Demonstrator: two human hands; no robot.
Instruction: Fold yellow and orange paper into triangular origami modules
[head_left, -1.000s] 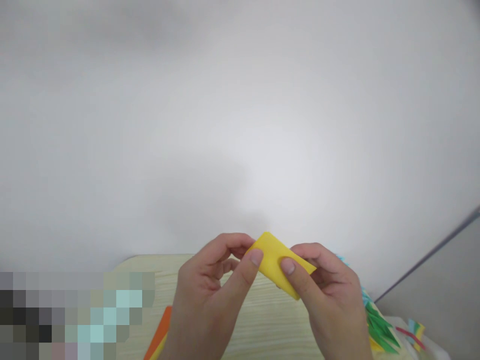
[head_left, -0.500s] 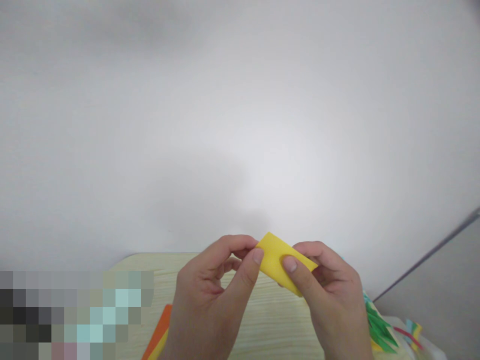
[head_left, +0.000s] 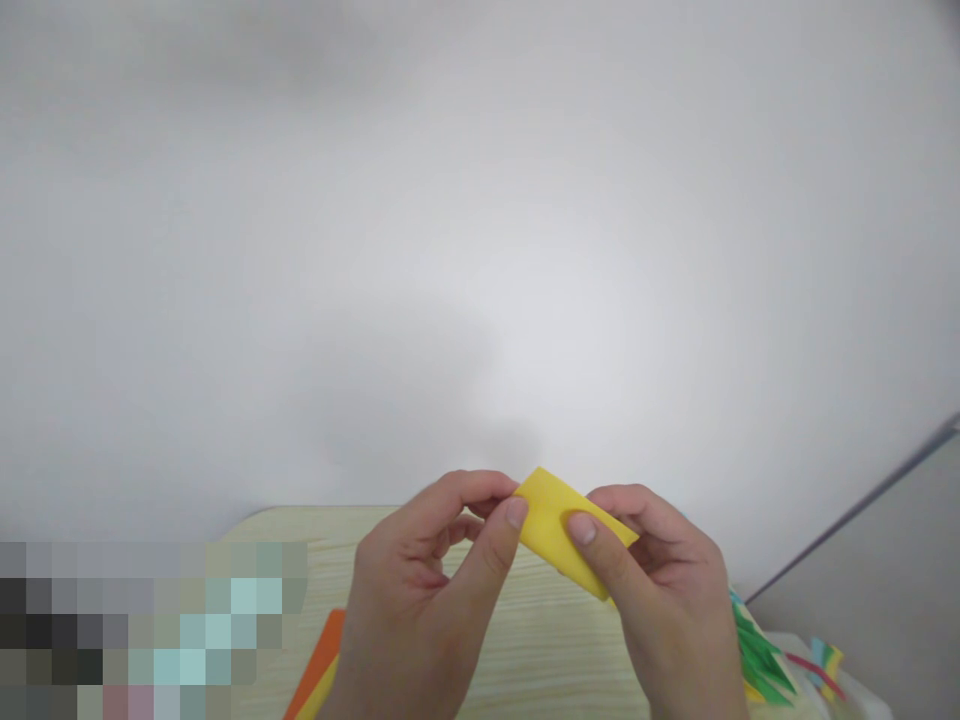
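A small folded piece of yellow paper [head_left: 553, 520] is held up between my two hands, above the table. My left hand [head_left: 431, 580] pinches its left corner between thumb and fingers. On the other side, my right hand [head_left: 664, 580] grips it with the thumb pressed flat on the front face and the fingers behind. The paper slants, its upper corner pointing away from me and its long edge running down to the right. Its back side is hidden from me.
The pale wood-grain table [head_left: 555, 660] lies below my hands, against a white wall [head_left: 525, 250]. Orange paper [head_left: 319, 655] peeks out by my left wrist. Green folded paper pieces [head_left: 761, 655] and a red strip [head_left: 814, 672] lie at the right. The lower left is pixelated.
Almost nothing differs. The yellow paper and my right hand have shifted very slightly down and to the right, while both grips stay the same.
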